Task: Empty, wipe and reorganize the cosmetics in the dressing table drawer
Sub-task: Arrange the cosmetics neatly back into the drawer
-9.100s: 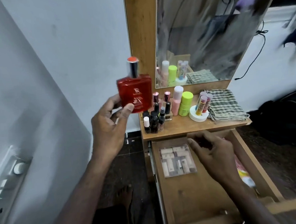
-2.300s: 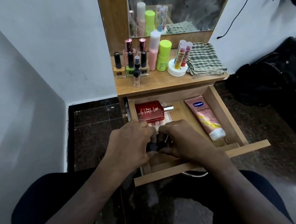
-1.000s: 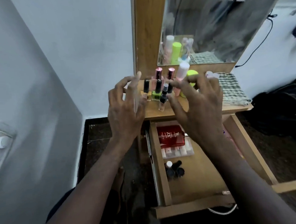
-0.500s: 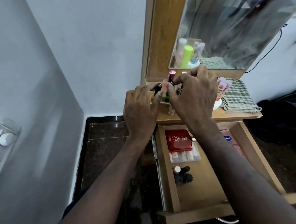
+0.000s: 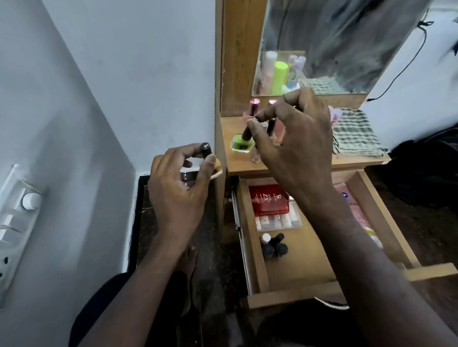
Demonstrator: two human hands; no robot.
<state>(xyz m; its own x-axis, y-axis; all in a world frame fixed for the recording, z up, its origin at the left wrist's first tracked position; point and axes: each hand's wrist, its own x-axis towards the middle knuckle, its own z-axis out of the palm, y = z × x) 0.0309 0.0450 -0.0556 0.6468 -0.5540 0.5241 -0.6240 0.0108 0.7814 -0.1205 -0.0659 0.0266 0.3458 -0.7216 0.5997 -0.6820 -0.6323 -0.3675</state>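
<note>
The drawer [image 5: 307, 265] stands open at 6 o'clock of the worktop [image 5: 297, 161]. In it, bottles [image 5: 273, 244] stand at 6 o'clock of the box [image 5: 269, 199]; the cloth [image 5: 354, 134] lies at the worktop's 3 o'clock.

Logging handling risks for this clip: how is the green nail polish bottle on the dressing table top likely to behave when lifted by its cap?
The green nail polish bottle looks small, so probably light. Its tall black cap over a squat base suggests that it tips easily. The right hand pinches only the cap, so it may swing.
</note>
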